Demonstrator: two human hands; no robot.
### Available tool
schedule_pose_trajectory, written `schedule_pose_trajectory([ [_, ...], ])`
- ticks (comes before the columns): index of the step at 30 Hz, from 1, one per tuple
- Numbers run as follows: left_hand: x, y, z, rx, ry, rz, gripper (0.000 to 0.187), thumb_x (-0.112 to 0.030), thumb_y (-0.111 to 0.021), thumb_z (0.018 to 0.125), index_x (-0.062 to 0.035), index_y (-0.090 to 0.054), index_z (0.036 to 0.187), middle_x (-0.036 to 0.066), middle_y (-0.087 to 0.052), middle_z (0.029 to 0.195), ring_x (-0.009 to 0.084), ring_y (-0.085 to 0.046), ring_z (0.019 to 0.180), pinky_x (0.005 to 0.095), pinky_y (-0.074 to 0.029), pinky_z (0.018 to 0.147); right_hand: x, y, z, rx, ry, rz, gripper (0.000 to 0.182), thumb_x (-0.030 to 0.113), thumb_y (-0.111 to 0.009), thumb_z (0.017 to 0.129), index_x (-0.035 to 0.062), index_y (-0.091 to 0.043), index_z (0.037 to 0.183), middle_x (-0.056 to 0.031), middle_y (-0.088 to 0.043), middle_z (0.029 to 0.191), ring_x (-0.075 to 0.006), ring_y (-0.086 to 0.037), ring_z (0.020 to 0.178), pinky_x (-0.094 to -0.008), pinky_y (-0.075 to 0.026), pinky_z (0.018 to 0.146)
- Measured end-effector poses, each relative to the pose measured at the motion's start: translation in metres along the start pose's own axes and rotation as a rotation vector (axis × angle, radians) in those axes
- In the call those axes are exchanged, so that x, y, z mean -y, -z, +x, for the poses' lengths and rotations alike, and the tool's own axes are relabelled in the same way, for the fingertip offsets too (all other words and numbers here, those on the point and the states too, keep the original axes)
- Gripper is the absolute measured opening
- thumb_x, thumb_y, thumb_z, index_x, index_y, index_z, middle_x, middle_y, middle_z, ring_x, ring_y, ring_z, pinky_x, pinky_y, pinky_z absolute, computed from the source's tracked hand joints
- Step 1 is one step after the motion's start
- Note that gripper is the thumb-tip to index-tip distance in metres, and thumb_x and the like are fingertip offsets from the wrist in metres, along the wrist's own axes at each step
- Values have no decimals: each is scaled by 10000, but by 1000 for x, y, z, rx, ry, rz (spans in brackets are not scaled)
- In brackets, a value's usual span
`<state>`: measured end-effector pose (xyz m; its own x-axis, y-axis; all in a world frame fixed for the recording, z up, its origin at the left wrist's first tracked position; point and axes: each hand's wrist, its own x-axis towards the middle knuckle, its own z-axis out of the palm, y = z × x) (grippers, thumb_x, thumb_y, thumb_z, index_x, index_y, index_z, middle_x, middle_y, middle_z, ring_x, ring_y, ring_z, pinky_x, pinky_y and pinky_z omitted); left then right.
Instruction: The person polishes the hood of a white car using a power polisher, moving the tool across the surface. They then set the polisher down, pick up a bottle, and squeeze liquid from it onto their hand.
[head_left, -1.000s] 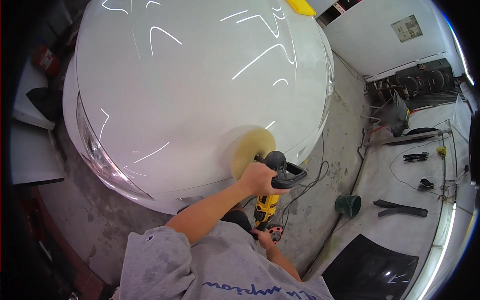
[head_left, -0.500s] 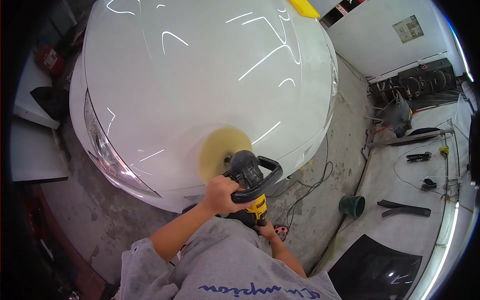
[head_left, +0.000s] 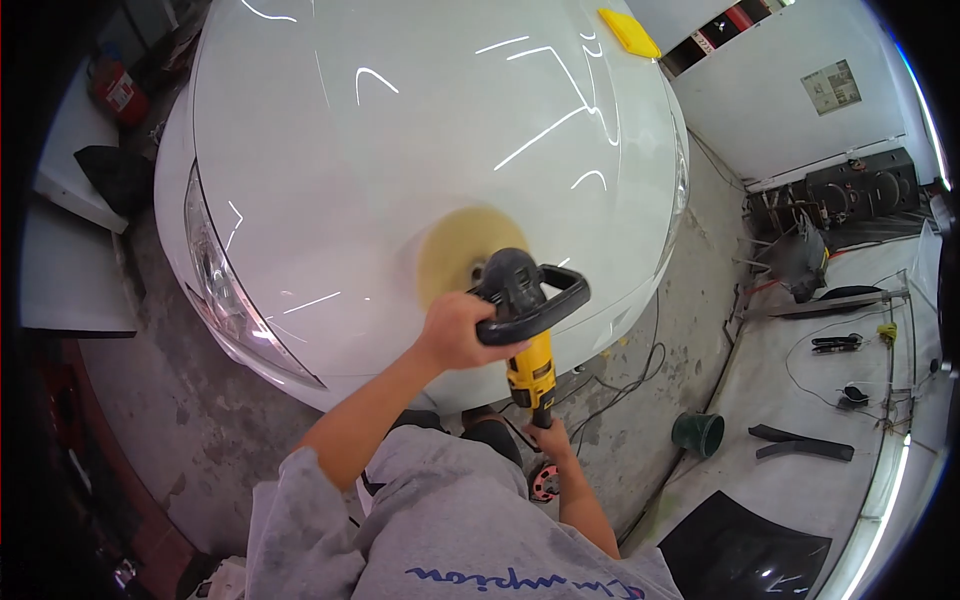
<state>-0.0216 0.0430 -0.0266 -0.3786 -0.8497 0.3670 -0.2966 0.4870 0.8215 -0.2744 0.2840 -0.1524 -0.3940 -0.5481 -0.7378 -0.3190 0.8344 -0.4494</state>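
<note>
A black and yellow polisher (head_left: pixel 532 375) with a round yellow pad (head_left: pixel 450 250) rests on the front part of a glossy white car hood (head_left: pixel 330 190). The pad lies against the paint. My left hand (head_left: pixel 463 333) is wrapped round the black loop handle at the polisher's head. Lower down, my right hand (head_left: pixel 549 438) grips the black rear end of the tool, its fingers partly hidden. On the hood's far right edge lies a yellow cloth (head_left: pixel 630 34).
A headlight (head_left: pixel 225 290) is at the hood's left. Cables (head_left: pixel 640 375) and a red reel (head_left: pixel 546 482) lie on the floor at right, near a green bucket (head_left: pixel 698 434). A dark panel (head_left: pixel 740 550) is at lower right, a fire extinguisher (head_left: pixel 118 92) at upper left.
Both hands have moved the polisher forward and slightly right over the hood, away from its front edge. The view has shifted a little, and more of the yellow cloth shows.
</note>
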Motion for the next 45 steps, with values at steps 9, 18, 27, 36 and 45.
schedule_pose_trajectory([
  [9, -11, -64, 113, 311, 141, -41, 644, -682, -680, 616, -43, -694, 697, 116, -612, 607, 271, -615, 603, 364, -481, 579, 12, 40, -2, -103, 15, 291, 165, 141, -709, 724, 27, -593, 749, -33, -578, 684, -129, -550, 616, -281, -427, 573],
  [18, -1, -65, 135, 297, 147, -97, 721, -714, -676, 586, -18, -705, 771, 118, -639, 671, 268, -633, 680, 357, -493, 667, 30, 37, -15, -105, 18, 407, 141, 103, -688, 745, 10, -584, 762, -45, -581, 685, -142, -564, 636, -276, -443, 606],
  [27, 43, 53, 116, 11, 170, -342, 331, -328, -794, 709, -10, -708, 739, -10, -564, 558, 63, -506, 532, 246, -391, 502, 108, 3, -30, 5, 328, 185, 189, 158, -707, 732, 25, -581, 775, -18, -568, 670, -101, -513, 598, -270, -423, 580],
  [36, 104, 150, 120, -189, 243, -388, 365, -333, -740, 777, -19, -620, 637, -20, -499, 523, 53, -438, 466, 220, -331, 443, 184, -30, -26, 139, 559, 249, 520, 233, -739, 735, -37, -517, 1120, -53, -579, 770, -153, -545, 700, -310, -455, 633],
  [45, 110, 151, 136, -219, 241, -395, 372, -327, -733, 784, -23, -591, 623, -18, -477, 511, 54, -424, 456, 219, -324, 434, 196, -36, -20, 32, 568, 111, 504, 272, -723, 746, -34, -519, 1093, -117, -591, 760, -192, -556, 684, -335, -462, 642],
])
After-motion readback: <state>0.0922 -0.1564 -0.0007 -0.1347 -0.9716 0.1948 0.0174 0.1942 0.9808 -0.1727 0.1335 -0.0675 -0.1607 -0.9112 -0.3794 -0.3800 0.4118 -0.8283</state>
